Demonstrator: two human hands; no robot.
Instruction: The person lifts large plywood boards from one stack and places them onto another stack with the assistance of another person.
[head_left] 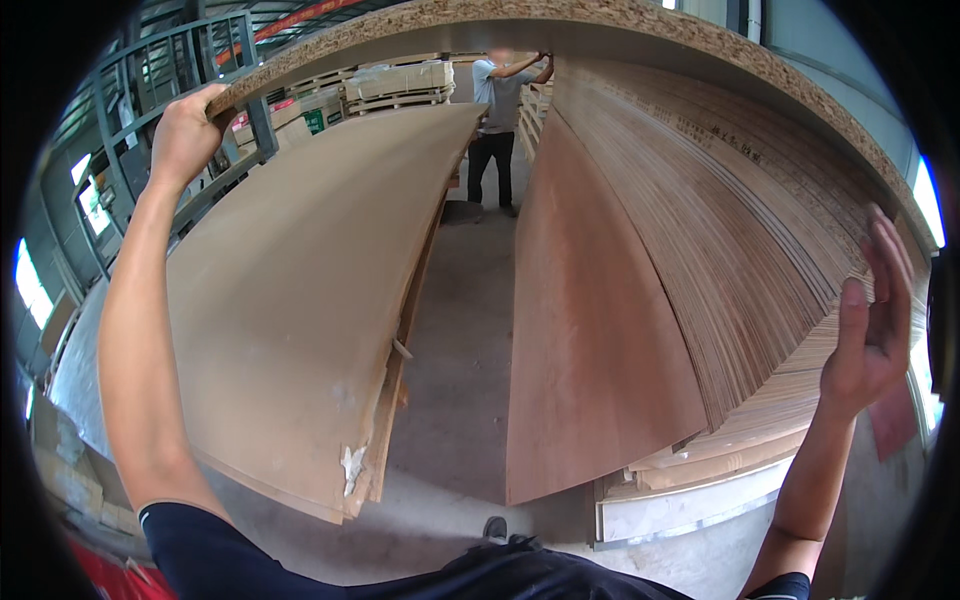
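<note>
A wide particle board (480, 20) is tilted up across the top, its rough chip edge toward me and its smooth grey underside showing. My left hand (190, 138) is closed around its left edge. On the right, my right hand (868, 335) is raised with fingers stretched upward and thumb apart. Its fingertips are by the board's right end; whether they touch is hard to see. Beside that hand a thick stack of thin wood sheets (730, 210) is fanned, and a reddish-brown sheet (590, 350) slants down on its inner side.
A stack of pale boards (300, 260) lies at left, its near corner torn. Between the stacks runs a concrete aisle (450, 350). At its far end a person (497, 110) stands with raised arms at the sheets. Metal racking (185, 75) and bundled timber (400, 83) stand behind.
</note>
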